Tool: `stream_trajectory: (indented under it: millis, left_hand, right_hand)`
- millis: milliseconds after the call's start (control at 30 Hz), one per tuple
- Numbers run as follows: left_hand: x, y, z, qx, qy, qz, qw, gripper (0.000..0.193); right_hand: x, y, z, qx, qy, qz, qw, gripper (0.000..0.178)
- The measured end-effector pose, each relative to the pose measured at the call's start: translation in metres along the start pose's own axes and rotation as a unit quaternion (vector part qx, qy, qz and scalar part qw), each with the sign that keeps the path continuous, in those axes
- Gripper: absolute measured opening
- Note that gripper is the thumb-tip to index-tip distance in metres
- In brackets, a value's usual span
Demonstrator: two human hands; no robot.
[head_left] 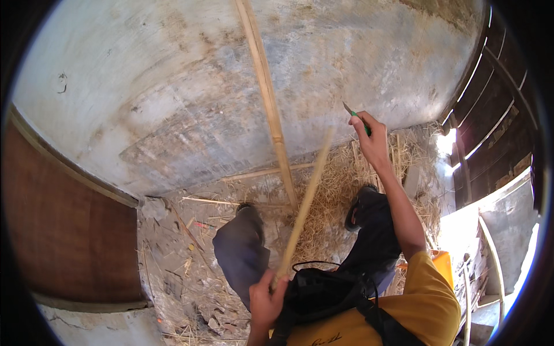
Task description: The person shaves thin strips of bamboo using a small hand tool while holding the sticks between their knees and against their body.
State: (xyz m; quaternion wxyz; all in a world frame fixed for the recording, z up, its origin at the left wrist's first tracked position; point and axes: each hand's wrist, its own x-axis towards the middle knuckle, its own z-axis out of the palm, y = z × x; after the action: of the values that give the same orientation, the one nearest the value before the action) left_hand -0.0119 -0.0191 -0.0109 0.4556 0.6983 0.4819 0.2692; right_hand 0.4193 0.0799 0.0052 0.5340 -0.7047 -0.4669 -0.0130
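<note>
My left hand (267, 300) is closed round the lower end of a pale bamboo strip (307, 202), low and close to my body. The strip slants up and away to the right, its far end slightly blurred. Farther off at the upper right, my right hand (371, 135) grips a small knife (350, 109) with a green handle. The blade points up and to the left, past my fingers. Strip and blade are apart from each other.
A bamboo pole (266, 98) leans against the stained wall (173, 75) ahead. Straw and shavings (329, 225) litter the floor between my feet. A brown wooden panel (69, 225) stands at left, a slatted dark wall (496, 115) at right. Something yellow-orange (443, 266) is beside me.
</note>
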Motion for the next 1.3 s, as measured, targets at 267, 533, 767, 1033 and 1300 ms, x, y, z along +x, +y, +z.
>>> stream_trajectory:
  millis: [267,533,767,1033,1300]
  left_hand:
    - [0.028,-0.026,-0.004,-0.125,-0.055,-0.047,0.989,0.049]
    - [0.042,-0.013,0.001,-0.218,-0.095,-0.125,0.963,0.059]
    - [0.056,-0.007,-0.001,-0.220,-0.103,-0.052,0.969,0.031]
    - [0.072,-0.005,0.001,-0.114,-0.079,-0.053,0.989,0.018]
    - [0.073,-0.015,0.002,-0.158,-0.087,-0.091,0.979,0.012]
  right_hand:
    - [-0.035,-0.025,0.027,0.050,-0.171,-0.088,0.980,0.033]
    - [-0.079,-0.054,0.055,0.094,-0.239,-0.239,0.936,0.025]
    - [-0.112,-0.074,0.068,0.100,-0.254,-0.317,0.908,0.028]
    - [-0.138,-0.083,0.075,0.091,-0.267,-0.348,0.894,0.030]
    - [-0.143,-0.088,0.074,0.054,-0.243,-0.349,0.904,0.032]
